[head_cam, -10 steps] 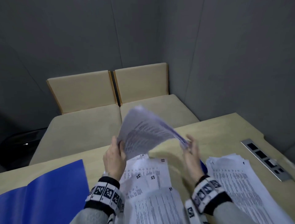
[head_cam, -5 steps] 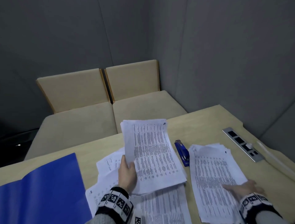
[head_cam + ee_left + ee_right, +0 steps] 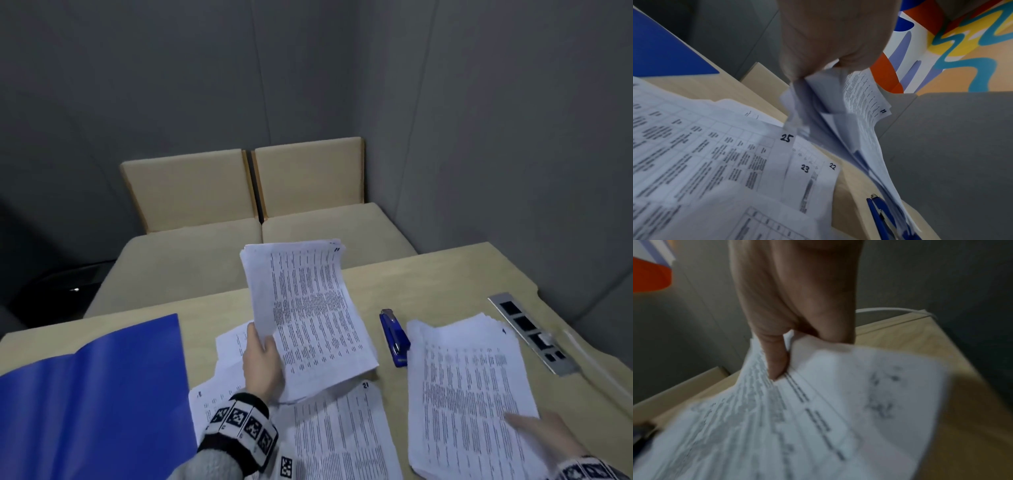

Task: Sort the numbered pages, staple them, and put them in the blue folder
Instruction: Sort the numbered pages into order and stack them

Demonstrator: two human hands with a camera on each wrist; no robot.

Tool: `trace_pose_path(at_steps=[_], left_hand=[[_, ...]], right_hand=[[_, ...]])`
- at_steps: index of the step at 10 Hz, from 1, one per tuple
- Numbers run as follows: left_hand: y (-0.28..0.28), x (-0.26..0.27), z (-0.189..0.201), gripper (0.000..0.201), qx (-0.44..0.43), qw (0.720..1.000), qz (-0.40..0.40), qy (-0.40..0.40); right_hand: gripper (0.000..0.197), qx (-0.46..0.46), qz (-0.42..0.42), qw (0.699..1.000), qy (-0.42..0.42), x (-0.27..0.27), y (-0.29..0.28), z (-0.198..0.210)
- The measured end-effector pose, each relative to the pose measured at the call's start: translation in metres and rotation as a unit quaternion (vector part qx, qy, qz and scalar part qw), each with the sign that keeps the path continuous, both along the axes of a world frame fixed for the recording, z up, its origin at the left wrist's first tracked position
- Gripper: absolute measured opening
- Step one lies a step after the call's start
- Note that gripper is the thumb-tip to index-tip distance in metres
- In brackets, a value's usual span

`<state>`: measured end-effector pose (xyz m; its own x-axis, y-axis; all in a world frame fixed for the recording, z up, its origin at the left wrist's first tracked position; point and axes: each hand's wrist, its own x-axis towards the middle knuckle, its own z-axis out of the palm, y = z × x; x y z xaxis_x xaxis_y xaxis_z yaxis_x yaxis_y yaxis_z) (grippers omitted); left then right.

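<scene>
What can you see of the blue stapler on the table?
The stapler is blue, looks like plastic, and shows a silvery metal tip at its far end. It lies flat on the pale wooden table, pointing away from the person. It sits between the sheaf of pages held up by the left hand and the pile of pages on the right. No hand touches it, and its near end meets that pile's edge.

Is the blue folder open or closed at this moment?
Open. The blue folder lies spread flat on the table, a centre crease dividing its two panels. No pages are inside yet.
</scene>
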<state>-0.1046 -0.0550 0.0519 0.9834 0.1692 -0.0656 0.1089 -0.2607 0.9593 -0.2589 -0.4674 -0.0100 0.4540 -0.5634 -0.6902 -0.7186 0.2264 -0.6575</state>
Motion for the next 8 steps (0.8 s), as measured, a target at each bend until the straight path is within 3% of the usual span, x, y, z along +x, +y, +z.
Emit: trace_pose_path(at_steps=[1,2,3,4,5,6,7,8], left_hand=[[-0.013,-0.003,0.011,0.019,-0.028,0.999,-0.003,-0.016],[-0.033,-0.007,0.011,0.019,-0.039,0.999,-0.02,-0.01],[-0.06,-0.02,0.007,0.02,-0.076,0.993,-0.079,0.039],[-0.097,-0.038,-0.019,0.026,-0.044,0.98,-0.163,0.106],[-0.136,-0.059,-0.049,0.045,-0.013,0.947,-0.255,0.195],[-0.163,-0.075,-0.06,0.04,-0.069,0.914,-0.288,0.275],[-0.172,-0.08,-0.062,0.017,-0.132,0.883,-0.291,0.344],[-0.164,-0.078,-0.052,0.035,-0.037,0.904,-0.282,0.32]], right_hand=[[0.055,-0.005,-0.048,0.996,-0.076,-0.016,-0.021,0.008],[0.042,0.13,-0.103,0.965,-0.202,-0.021,-0.034,0.022],[0.054,0.261,-0.013,0.912,-0.316,-0.012,-0.074,-0.015],[0.05,0.325,0.095,0.885,-0.319,-0.003,-0.05,0.023],[0.037,0.338,0.02,0.925,-0.171,0.002,-0.021,0.038],[0.037,0.215,0.035,0.973,-0.074,0.004,-0.014,0.025],[0.064,0.101,0.095,0.989,0.059,-0.003,-0.055,-0.042],[0.089,0.0,0.133,0.989,0.07,0.001,-0.092,-0.101]])
